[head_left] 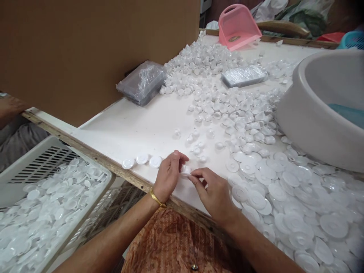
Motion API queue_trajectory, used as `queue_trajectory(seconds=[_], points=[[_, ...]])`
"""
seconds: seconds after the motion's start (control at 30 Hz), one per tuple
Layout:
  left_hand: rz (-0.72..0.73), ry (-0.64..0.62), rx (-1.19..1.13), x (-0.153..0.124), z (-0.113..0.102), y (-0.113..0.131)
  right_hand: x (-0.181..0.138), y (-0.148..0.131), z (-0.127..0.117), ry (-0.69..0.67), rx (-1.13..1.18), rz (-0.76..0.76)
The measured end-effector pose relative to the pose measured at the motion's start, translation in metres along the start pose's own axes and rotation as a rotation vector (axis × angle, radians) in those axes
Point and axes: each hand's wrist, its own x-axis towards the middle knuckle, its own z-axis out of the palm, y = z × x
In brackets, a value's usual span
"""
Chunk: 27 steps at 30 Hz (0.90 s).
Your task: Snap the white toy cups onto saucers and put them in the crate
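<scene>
My left hand (168, 173), with a gold bracelet at its wrist, curls its fingers round a tiny white cup (186, 169) above the table's front edge. Under that cup, my right hand (212, 189) pinches the rim of a small white saucer (184, 175) between thumb and forefinger. My hands partly hide both pieces. Left of my hands, three white saucers (142, 158) lie in a row. Several loose little cups (196, 150) are just beyond my fingers. On the right spreads a heap of white saucers (290, 197).
A pile of small cups (239, 110) runs back across the white table (127, 125). Wrapped boxes (145, 81), a wrapped block (244, 76), a pink dustpan (237, 26) and a large tub (309, 110) stand on it. A full crate (51, 148) sits lower left, near another person's arm (11, 110).
</scene>
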Motion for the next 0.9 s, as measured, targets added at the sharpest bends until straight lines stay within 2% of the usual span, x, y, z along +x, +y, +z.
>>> queue_trajectory(seconds=[0.07,0.13,0.2,0.27,0.4,0.57,0.67,0.77,0.83,0.9], points=[[0.164,0.070,0.244,0.004,0.000,-0.002,0.003,0.000,0.005,-0.139,0.242,0.349],[0.280,0.054,0.523,0.009,0.004,-0.004,0.005,0.000,0.012,-0.249,0.424,0.604],[0.315,0.019,0.748,0.014,0.010,-0.006,0.006,0.000,0.017,-0.275,0.520,0.729],[0.325,0.007,0.877,0.018,0.015,-0.007,0.006,0.000,0.020,-0.261,0.578,0.774],[0.358,-0.015,0.963,0.019,0.019,-0.007,0.006,0.001,0.021,-0.257,0.639,0.744],[0.394,-0.024,0.965,0.027,0.019,-0.001,0.007,0.003,0.023,-0.274,0.661,0.695],[0.419,-0.001,1.004,0.036,0.013,-0.001,0.007,0.001,0.012,-0.280,0.610,0.619],[0.353,-0.009,1.047,0.042,-0.005,-0.006,0.007,0.002,-0.020,-0.160,0.217,0.406],[0.308,0.015,1.010,0.042,-0.023,-0.011,0.009,0.008,-0.046,0.008,-0.219,0.228],[0.299,0.040,0.950,0.042,-0.040,-0.013,0.011,0.019,-0.066,0.073,-0.657,0.129]])
